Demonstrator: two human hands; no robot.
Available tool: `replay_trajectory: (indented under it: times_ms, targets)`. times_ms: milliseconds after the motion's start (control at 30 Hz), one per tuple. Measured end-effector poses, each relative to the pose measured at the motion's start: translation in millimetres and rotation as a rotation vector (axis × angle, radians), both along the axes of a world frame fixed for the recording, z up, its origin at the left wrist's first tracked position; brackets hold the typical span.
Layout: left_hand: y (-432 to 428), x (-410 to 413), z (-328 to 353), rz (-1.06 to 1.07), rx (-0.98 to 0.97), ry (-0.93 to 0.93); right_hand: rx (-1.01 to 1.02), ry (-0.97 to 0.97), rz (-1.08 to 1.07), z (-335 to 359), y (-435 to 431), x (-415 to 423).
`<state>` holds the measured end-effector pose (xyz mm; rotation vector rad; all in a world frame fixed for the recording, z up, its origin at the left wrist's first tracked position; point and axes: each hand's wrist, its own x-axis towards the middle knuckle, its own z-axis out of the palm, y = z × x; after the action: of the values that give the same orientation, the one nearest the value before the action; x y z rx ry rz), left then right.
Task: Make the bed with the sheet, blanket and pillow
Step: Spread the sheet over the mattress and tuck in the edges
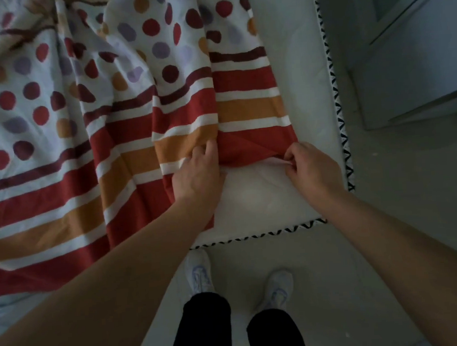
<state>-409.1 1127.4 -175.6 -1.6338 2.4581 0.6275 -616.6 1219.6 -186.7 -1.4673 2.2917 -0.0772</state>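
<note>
Head view: the person stands at one corner of the bed, both arms reaching over it
Sheet (111,113): dotted and striped cloth, rumpled in long folds over most of the mattress (263,194); its red-striped edge stops short of the near corner, which lies bare
Left hand (198,177): fingers curled into a raised fold at the striped border, gripping it, probably to gather slack and steer the edge
Right hand (312,167): pinches the cloth's corner between thumb and fingers, the pale underside turned up, likely so the corner can be drawn toward the mattress corner
Why this hold: two grips close together on one edge let the cloth be pulled flat and square
Step judged: spreading the sheet, early in the task; no pillow is in view
Mattress trim (334,86): black zigzag edging, a handy line to align the border with
Floor (387,243): pale, with the person's white shoes (200,273) just beside the bed end
Cabinet (415,54): grey, beside the bed
</note>
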Motion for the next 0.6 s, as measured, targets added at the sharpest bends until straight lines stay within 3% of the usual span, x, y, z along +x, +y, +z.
replay_trajectory:
  times_ms: [367,600]
  targets:
    - [65.4,-85.8,1.8,-0.200,0.009,-0.144,0.017,0.069,-0.194,9.9,96.5,-102.7]
    - [113.4,-134.9,1.3,-0.362,0.029,-0.074,-0.008,0.089,-0.319,6.7,176.5,-153.8]
